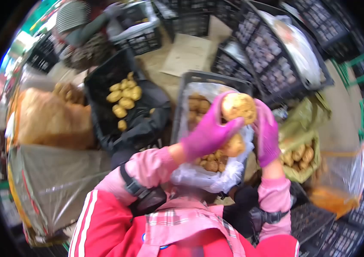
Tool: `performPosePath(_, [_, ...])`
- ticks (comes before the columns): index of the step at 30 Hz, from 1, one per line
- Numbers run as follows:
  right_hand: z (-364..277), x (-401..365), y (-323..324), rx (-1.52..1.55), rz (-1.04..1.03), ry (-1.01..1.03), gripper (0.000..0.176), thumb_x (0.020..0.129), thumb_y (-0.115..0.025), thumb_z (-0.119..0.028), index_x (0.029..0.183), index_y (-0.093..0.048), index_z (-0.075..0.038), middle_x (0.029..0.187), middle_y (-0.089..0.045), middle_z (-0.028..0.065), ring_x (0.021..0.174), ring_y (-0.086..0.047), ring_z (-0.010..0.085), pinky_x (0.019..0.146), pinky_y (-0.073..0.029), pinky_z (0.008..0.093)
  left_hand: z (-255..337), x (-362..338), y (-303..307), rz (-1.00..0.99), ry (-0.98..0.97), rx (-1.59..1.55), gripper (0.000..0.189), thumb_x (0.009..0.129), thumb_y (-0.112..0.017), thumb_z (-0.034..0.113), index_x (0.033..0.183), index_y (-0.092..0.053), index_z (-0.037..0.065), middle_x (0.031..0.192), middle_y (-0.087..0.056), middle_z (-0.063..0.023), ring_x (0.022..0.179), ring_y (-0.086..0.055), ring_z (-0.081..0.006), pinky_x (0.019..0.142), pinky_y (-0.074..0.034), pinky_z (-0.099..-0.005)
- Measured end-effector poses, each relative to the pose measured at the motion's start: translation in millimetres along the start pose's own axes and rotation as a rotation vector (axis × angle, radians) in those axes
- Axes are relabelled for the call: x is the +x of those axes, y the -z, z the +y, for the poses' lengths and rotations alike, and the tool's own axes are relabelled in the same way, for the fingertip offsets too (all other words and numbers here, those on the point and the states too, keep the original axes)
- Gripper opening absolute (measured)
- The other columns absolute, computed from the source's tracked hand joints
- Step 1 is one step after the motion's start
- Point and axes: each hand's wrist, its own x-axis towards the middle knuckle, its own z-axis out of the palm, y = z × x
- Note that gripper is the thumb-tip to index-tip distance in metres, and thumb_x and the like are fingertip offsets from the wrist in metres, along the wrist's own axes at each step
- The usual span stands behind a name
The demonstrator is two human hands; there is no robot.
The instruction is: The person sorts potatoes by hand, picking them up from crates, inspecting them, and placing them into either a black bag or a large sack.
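Note:
A large yellow-brown potato [238,107] with dark specks is held up in front of me over the crate. My left hand [210,127], in a pink-purple glove, is closed on its left side, thumb across its lower front. Gloved alike, my right hand [267,132] presses curved fingers against its right edge; their tips are partly hidden. Below lies a black plastic crate [177,109] with a white plastic liner [225,180], holding several potatoes. One bigger, blurred potato [233,146] shows just under my left hand.
To the left, a black-lined crate [158,113] holds several yellow potatoes. At right stands a yellow-green sack [308,169] of potatoes. Stacked black crates [267,55] rise at the back right. Cardboard [187,53] lies on the floor. Another person [77,25] works at upper left.

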Motion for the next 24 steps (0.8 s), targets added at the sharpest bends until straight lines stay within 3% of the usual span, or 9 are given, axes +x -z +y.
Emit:
performPosePath(1, [0.4,-0.4,2.3,0.062,-0.142,-0.132,0.056,0.102,-0.048,-0.042,0.143,-0.041,-0.005,0.137,-0.052,0.0103,0.124,-0.054,0.0219,0.101,-0.046,0.0349,-11.7,2.3,5.8,0.105,-0.052,0.076,0.067,0.087,-0.070,0.015,0.141,-0.033,0.002,0.126,-0.053,-0.0112,0.116,-0.053,-0.0177,0.100,-0.045,-0.0327])
performPosePath(3, [-15.3,-16.6,-17.0,0.377,-0.442,-0.193,0.062,0.101,-0.048,-0.040,0.148,-0.033,-0.003,0.140,-0.049,0.0151,0.127,-0.052,0.0246,0.100,-0.049,0.0382,-18.1,8.2,6.5,0.297,-0.080,0.053,0.062,0.090,-0.069,0.017,0.139,-0.034,0.001,0.124,-0.054,-0.0089,0.114,-0.054,-0.0149,0.099,-0.045,-0.0312])
performPosePath(6, [-20.2,-37.3,-39.7,0.250,-0.483,-0.210,0.066,0.098,-0.053,-0.041,0.148,-0.034,-0.003,0.139,-0.048,0.0154,0.119,-0.058,0.0264,0.092,-0.054,0.0369,-0.4,15.0,10.2,0.433,-0.115,0.075,0.062,0.089,-0.071,0.022,0.137,-0.037,0.001,0.124,-0.054,-0.0097,0.112,-0.055,-0.0150,0.097,-0.047,-0.0308])
performPosePath(11, [-28.0,-28.4,-44.9,0.220,-0.462,-0.211,0.065,0.096,-0.055,-0.039,0.144,-0.037,0.002,0.128,-0.057,0.0160,0.106,-0.066,0.0261,0.085,-0.057,0.0312,80.9,29.5,88.5,0.306,-0.077,-0.367,0.044,0.096,-0.061,0.026,0.130,-0.048,0.002,0.121,-0.061,-0.0099,0.106,-0.064,-0.0186,0.087,-0.057,-0.0312])
performPosePath(13, [-23.4,-26.6,-45.4,0.169,-0.396,-0.257,0.066,0.095,-0.056,-0.041,0.143,-0.040,0.000,0.127,-0.058,0.0155,0.105,-0.065,0.0262,0.086,-0.056,0.0326,108.5,24.1,162.2,0.409,-0.024,0.250,0.047,0.096,-0.062,0.031,0.131,-0.049,0.002,0.117,-0.063,-0.0096,0.099,-0.067,-0.0165,0.084,-0.057,-0.0281])
performPosePath(15, [-11.3,-18.0,-39.1,0.132,-0.362,-0.299,0.064,0.094,-0.057,-0.040,0.143,-0.040,-0.001,0.127,-0.058,0.0150,0.105,-0.065,0.0263,0.086,-0.056,0.0336,115.3,11.2,231.4,0.384,0.005,0.201,0.048,0.094,-0.064,0.033,0.127,-0.052,0.000,0.111,-0.065,-0.0102,0.095,-0.068,-0.0168,0.079,-0.057,-0.0249])
performPosePath(20, [17.5,-0.1,-48.2,0.089,-0.299,-0.390,0.065,0.092,-0.059,-0.042,0.142,-0.042,-0.004,0.125,-0.059,0.0122,0.100,-0.066,0.0251,0.080,-0.056,0.0315,-10.8,-38.2,406.9,0.855,0.733,0.109,0.031,0.092,-0.066,0.026,0.118,-0.063,0.011,0.097,-0.068,-0.0033,0.082,-0.068,-0.0201,0.069,-0.058,-0.0331])
performPosePath(22, [20.5,7.5,-59.0,0.063,-0.291,-0.420,0.066,0.092,-0.059,-0.043,0.142,-0.042,-0.004,0.124,-0.059,0.0123,0.099,-0.066,0.0253,0.079,-0.056,0.0311,-78.9,-53.4,461.5,0.578,0.859,0.402,0.047,0.077,-0.075,0.020,0.121,-0.061,0.010,0.110,-0.066,-0.0082,0.095,-0.066,-0.0253,0.078,-0.056,-0.0344])
performPosePath(24, [22.7,13.8,-70.1,0.030,-0.276,-0.440,0.069,0.091,-0.059,-0.045,0.143,-0.041,-0.003,0.123,-0.060,0.0129,0.098,-0.067,0.0259,0.079,-0.056,0.0316,-126.4,-57.7,488.7,-0.086,0.604,1.271,0.066,0.063,-0.084,0.013,0.124,-0.059,0.010,0.122,-0.063,-0.0131,0.109,-0.064,-0.0305,0.088,-0.054,-0.0357])
